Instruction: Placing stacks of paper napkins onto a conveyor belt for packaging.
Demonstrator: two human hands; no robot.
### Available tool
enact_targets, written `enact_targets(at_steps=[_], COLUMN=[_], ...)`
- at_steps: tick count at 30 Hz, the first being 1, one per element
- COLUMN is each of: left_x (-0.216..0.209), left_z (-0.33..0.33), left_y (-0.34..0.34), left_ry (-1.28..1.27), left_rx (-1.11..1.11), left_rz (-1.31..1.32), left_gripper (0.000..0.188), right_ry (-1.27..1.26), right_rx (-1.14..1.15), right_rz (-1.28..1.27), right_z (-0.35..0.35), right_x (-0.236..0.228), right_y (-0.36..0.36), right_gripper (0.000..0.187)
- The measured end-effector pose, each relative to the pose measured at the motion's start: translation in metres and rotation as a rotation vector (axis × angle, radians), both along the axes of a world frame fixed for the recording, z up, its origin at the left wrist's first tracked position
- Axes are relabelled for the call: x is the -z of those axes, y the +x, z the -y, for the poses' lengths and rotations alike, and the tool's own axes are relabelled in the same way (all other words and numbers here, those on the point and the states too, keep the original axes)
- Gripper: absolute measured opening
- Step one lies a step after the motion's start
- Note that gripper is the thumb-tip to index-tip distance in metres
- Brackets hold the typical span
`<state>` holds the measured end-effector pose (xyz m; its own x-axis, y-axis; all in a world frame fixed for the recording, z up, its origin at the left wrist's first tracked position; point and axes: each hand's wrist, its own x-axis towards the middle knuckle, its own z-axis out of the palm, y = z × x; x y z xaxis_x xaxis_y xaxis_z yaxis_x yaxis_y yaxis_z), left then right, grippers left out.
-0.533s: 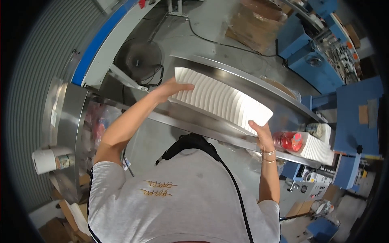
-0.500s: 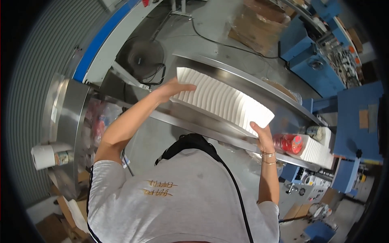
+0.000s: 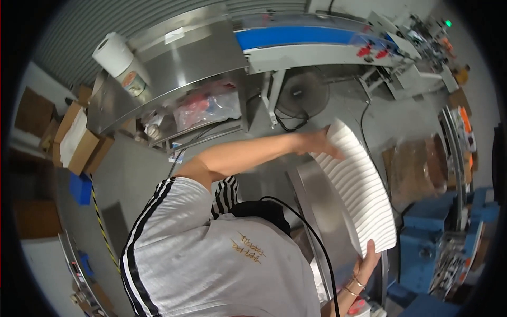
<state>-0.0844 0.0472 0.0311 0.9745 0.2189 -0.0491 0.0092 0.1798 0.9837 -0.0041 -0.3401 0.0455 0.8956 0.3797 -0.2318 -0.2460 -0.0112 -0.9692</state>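
A long row of white tissue stacks (image 3: 362, 193), ridged along its length and slightly bowed, is held between my two hands. My left hand (image 3: 321, 145) grips its far end, the arm stretched out to the right and the fingers partly blurred. At the near end, my right hand (image 3: 368, 260) is closed on the row with the thumb on top; bracelets circle that wrist. Beneath and beside the row lies a stainless steel trough (image 3: 322, 201), partly covered by it.
At the upper left stands a steel table (image 3: 195, 55) with a white paper roll (image 3: 113, 54) on it. A blue conveyor belt (image 3: 296, 38) runs along the back, with a floor fan (image 3: 302, 92) below. Blue machinery (image 3: 425, 227) and a plastic-wrapped carton (image 3: 417, 166) stand right.
My view has swung to the left, bringing the steel table and conveyor into sight. The tissue row remains in both hands, now angled more lengthwise at the right of the picture.
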Motion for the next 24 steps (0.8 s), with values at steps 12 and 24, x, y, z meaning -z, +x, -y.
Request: enact_targets(at_steps=[12,24], left_x=[-0.033,0.016], left_z=[-0.276,-0.402], left_y=[-0.270,-0.418], left_ry=[-0.126,-0.026], left_rx=[-0.750,-0.962], left_rz=[-0.193,-0.727], left_gripper=[0.076,0.098], right_ry=[0.066,-0.062], right_rx=[-0.802,-1.482], right_rz=[0.049,-0.121], right_z=[-0.466,-0.770], right_x=[-0.041,0.045], right_y=[-0.017,-0.097], right_gripper=[0.065,0.047])
